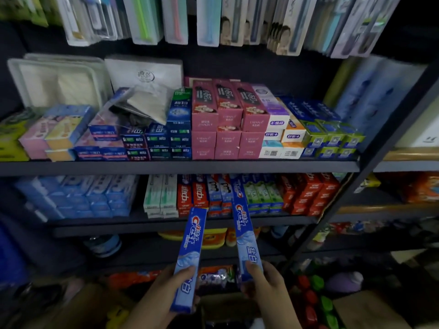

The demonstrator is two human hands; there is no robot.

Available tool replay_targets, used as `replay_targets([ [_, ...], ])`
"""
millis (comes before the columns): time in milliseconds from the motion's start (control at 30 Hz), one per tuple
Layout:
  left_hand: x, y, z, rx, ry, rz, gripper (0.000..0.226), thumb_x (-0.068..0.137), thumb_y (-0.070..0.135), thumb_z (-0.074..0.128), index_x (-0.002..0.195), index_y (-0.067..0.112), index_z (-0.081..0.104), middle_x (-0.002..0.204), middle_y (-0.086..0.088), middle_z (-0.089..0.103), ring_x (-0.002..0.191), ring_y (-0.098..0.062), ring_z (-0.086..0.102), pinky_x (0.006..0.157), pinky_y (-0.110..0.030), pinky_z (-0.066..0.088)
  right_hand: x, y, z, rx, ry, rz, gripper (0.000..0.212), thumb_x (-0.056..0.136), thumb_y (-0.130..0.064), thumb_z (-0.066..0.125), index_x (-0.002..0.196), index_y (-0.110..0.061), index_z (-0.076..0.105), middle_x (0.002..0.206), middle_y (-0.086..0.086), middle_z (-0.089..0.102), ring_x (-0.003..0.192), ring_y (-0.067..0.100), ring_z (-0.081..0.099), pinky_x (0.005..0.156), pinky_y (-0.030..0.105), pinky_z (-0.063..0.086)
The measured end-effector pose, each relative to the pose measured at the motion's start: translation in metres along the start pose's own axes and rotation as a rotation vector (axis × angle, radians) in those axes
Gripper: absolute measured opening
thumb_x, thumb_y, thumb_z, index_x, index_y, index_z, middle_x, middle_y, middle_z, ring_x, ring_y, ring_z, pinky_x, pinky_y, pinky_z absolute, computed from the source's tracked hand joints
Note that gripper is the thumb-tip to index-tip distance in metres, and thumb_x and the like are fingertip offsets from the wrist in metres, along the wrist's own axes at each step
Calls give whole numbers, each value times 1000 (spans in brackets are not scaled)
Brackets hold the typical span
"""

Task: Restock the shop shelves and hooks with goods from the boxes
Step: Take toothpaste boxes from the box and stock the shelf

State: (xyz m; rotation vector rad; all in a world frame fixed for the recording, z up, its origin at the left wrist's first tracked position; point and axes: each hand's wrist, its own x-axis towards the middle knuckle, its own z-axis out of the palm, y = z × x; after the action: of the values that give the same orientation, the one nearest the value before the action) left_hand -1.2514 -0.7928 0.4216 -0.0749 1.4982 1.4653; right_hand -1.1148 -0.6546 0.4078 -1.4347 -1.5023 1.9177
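While most of the shelving already looks well filled, two blue Crest toothpaste cartons are not yet put away, one in each hand at the bottom centre of the frame. The left hand (177,284) curls its fingers and thumb round the near end of the left carton (190,255), whose far end points up toward the middle shelf (166,222) without reaching it. The right hand (260,280) grips the near end of the right carton (244,236), and that carton's far end lies over the middle shelf, in among the standing boxes between the red toothpaste boxes (192,195) and the green ones (263,194); whether it rests on anything there I cannot tell. By the look of it, the right carton is being slotted in and the left one comes next. The upper shelf (178,166), across the centre of the frame, is packed front to back with pink boxes (228,129) and dark blue ones, and hanging toothbrush packs (209,20) fill the top edge. A brown cardboard box (370,309) sits at lower right, dim and part hidden, so how much stock remains is unclear.
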Motion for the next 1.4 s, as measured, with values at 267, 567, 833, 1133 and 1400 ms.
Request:
replay_targets([
  [267,4,-10,2,-6,27,-3,11,91,14,58,100,8,57,72,-21,60,51,-29,58,40,-27,48,2,6,-8,48,-44,29,15,88,-25,65,95,-12,63,70,7,68,56,17,62,59,32,47],
  [567,9,-24,5,-57,21,15,24,90,28,57,109,13,59,82,-17,71,65,-28,67,62,-36,50,-2,15,-18,177,-172,-4,10,91,-20,59,101,-18,61,81,5,70,66,17,64,60,26,54],
  [833,16,-40,6,-28,58,74,27,84,29,60,106,14,61,82,-12,75,72,-28,71,67,-38,53,-1,32,-25,196,-205,19,13,93,-19,57,104,-16,62,82,7,68,68,17,64,61,25,54],
  [1133,15,-48,3,-176,82,45,24,86,19,63,110,20,62,99,-13,74,88,-31,71,76,-44,55,-2,43,-3,78,-413,26,68,56,-42,89,109,-8,63,91,12,74,74,23,69,72,33,58],
  [1400,-5,-47,-28,-246,111,87,37,80,9,66,116,12,60,108,-18,71,98,-39,68,87,-54,52,-17,51,40,-120,-608,85,35,76,-31,75,105,-22,60,93,-5,75,85,13,71,85,30,56],
])
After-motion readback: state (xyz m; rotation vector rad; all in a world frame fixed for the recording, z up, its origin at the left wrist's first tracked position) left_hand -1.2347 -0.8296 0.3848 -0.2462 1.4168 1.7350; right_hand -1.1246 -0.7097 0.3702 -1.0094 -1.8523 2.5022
